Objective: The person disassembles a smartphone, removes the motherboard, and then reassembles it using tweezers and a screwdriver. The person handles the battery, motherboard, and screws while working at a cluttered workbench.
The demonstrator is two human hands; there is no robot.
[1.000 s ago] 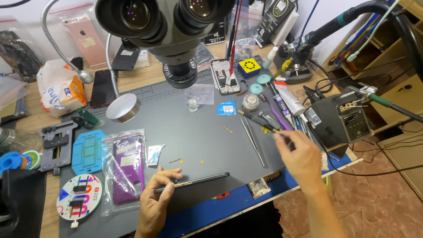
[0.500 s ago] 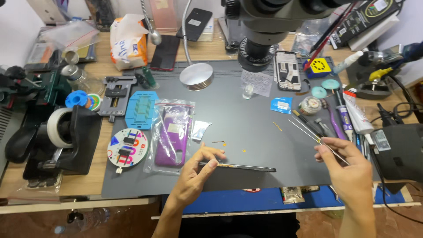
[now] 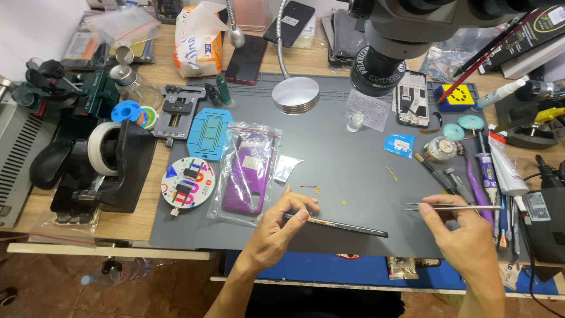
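Left hand (image 3: 276, 232) pinches thin dark phone part, possibly frame, (image 3: 341, 224) on edge upon grey mat (image 3: 347, 159). Right hand (image 3: 465, 235) fingers closed on tweezers (image 3: 450, 207). Keep part steady, tips low.

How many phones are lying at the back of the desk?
3 that I can tell: a dark phone beside the tissue bag, a black phone behind it, and an opened phone under the microscope. Clutter may hide more.

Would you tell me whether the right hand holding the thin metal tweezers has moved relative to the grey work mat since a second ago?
Yes. The right hand with the metal tweezers has come from the tool row at the grey mat's right edge toward its near edge.
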